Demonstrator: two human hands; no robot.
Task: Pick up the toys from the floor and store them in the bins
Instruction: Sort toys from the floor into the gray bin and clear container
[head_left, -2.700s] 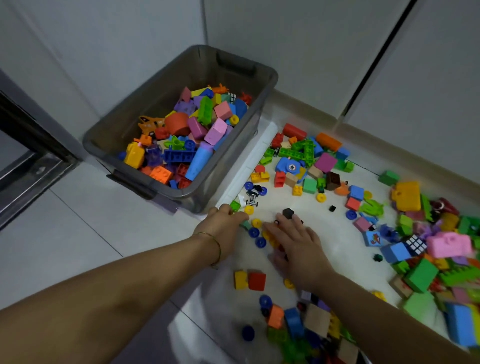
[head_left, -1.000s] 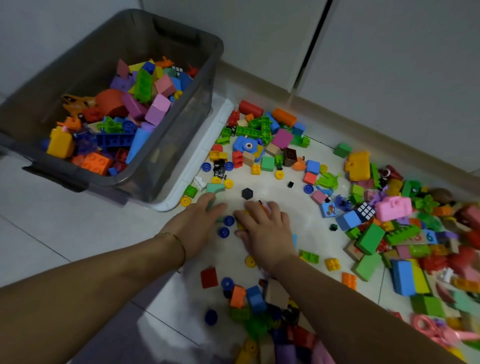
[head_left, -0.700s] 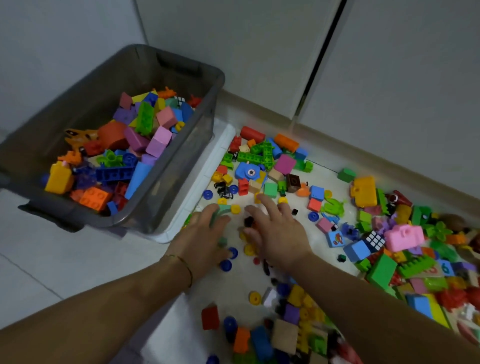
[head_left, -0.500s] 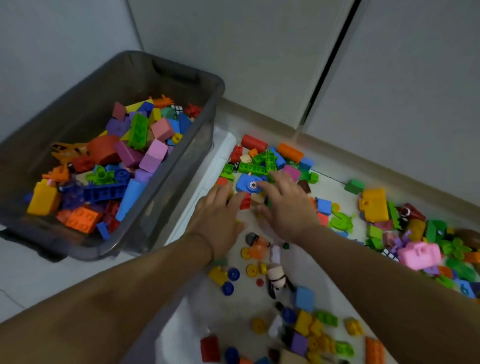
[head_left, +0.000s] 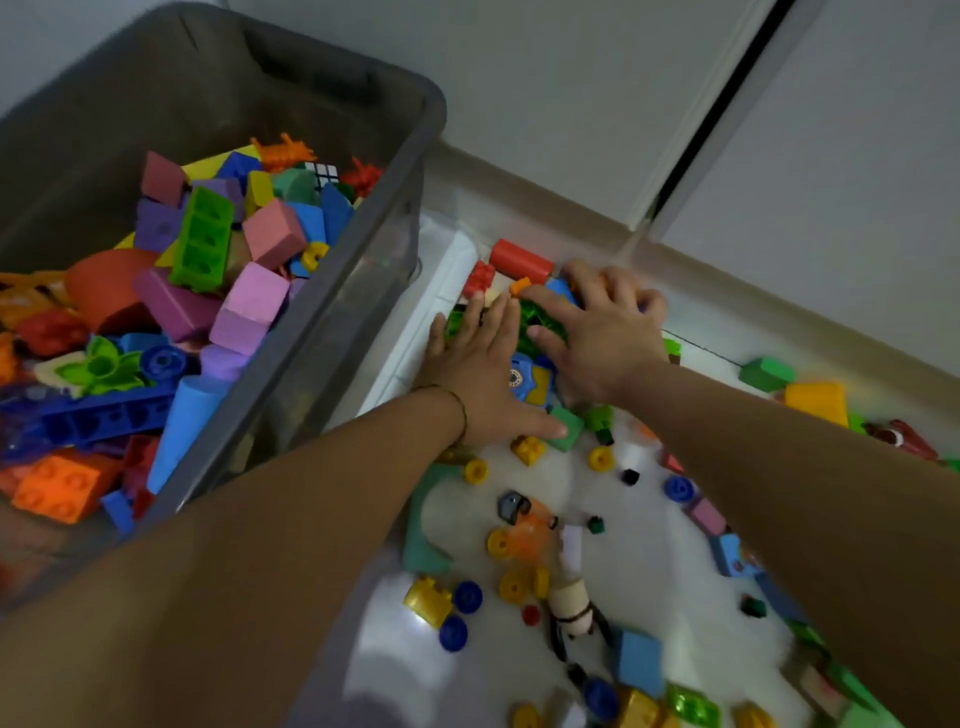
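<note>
2 bare hands rest on scattered coloured plastic building blocks (head_left: 535, 375) on the white floor, just beside the grey translucent plastic bin (head_left: 432, 120). The left hand (head_left: 480, 376) lies flat, fingers straight, gripping nothing. The right hand (head_left: 602, 338) arches over blocks near a red plastic cylinder (head_left: 521, 261); I cannot tell whether it grasps any.

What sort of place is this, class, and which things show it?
Likely a home playroom floor: a grey translucent plastic bin of toys, loose coloured plastic blocks on pale floor, white cupboard doors.
</note>
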